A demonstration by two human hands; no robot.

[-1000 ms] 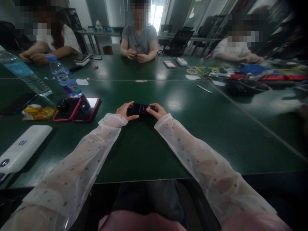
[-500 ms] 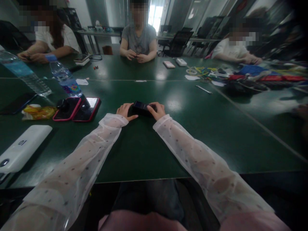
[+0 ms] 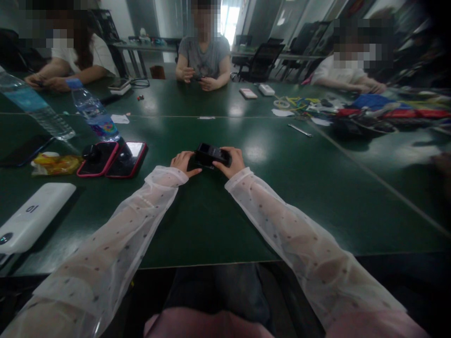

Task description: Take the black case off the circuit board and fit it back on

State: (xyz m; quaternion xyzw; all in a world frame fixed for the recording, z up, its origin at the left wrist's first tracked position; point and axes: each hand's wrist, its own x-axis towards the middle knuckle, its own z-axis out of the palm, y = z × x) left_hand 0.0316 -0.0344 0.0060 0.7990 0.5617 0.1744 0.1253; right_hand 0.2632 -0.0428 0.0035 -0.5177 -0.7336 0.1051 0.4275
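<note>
A small black box-shaped device [image 3: 210, 152] with a dark, screen-like patch lies on the green table [image 3: 197, 220] in front of me. My right hand [image 3: 233, 162] is closed on its right end, the thumb on the near side and the fingers over the far side. The device sits slightly tilted; its underside is in shadow. At its left end rests my left hand [image 3: 182, 164], with the thumb stretched out along the near side and apart from the fingers. The left fingertips are at the device's edge; whether they press on it is unclear.
To the left are two pink-rimmed phones [image 3: 127, 160], a yellow wrapper [image 3: 58, 164], a white power bank [image 3: 37, 216] and a water bottle [image 3: 97, 115]. A wrench [image 3: 300, 130] and tangled cables [image 3: 296, 103] lie right. Several people sit across the table.
My right hand has shifted its grip, with the fingers now further over the device. The device has turned and tipped up a little. My left hand has hardly moved.
</note>
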